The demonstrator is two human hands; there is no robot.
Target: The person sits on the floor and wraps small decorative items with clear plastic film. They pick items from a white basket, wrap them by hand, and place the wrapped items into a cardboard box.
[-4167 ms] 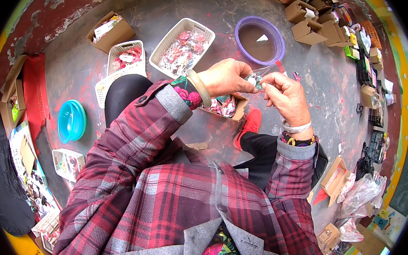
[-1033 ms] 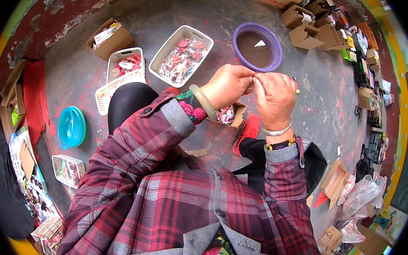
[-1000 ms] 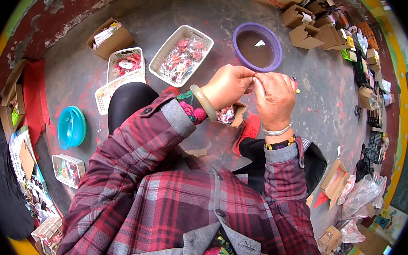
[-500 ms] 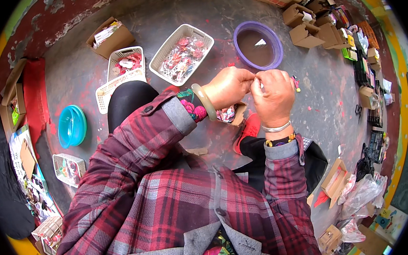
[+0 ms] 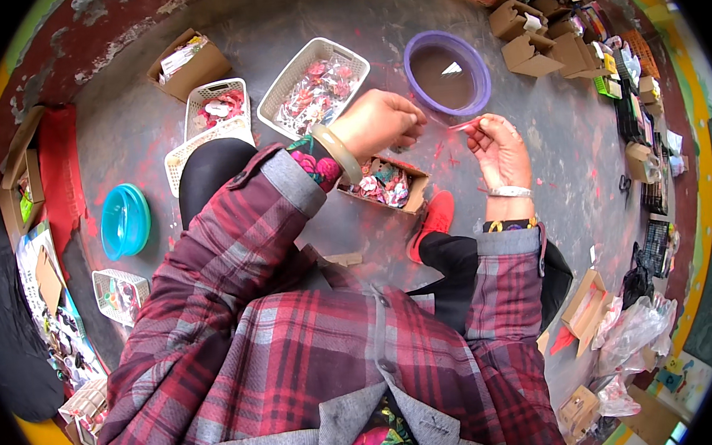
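Observation:
My right hand (image 5: 501, 152) pinches a thin, pale-red strip (image 5: 464, 124) between thumb and fingertips, its palm side showing. Just short of the purple basin, my left hand (image 5: 378, 126) has its fingers bent and drawn together; what they hold, if anything, is too small to make out. A gap separates the two hands. Below my left hand stands a cardboard box (image 5: 420, 191) full of small red, white and greenish pieces. Beyond that hand lies a white plastic basket (image 5: 268, 119) with clear-wrapped red and white pieces.
A purple basin (image 5: 485, 74) of murky water stands beyond my right hand. Smaller white baskets (image 5: 192, 133) and a teal basin (image 5: 125, 220) are to the left. Open cartons (image 5: 532, 54) and crates line the right wall. A red shoe (image 5: 435, 220) is beside the cardboard box.
My hands, together before, have come apart: the left went left, the right moved right and turned its palm up. The thin strip and the cardboard box now show.

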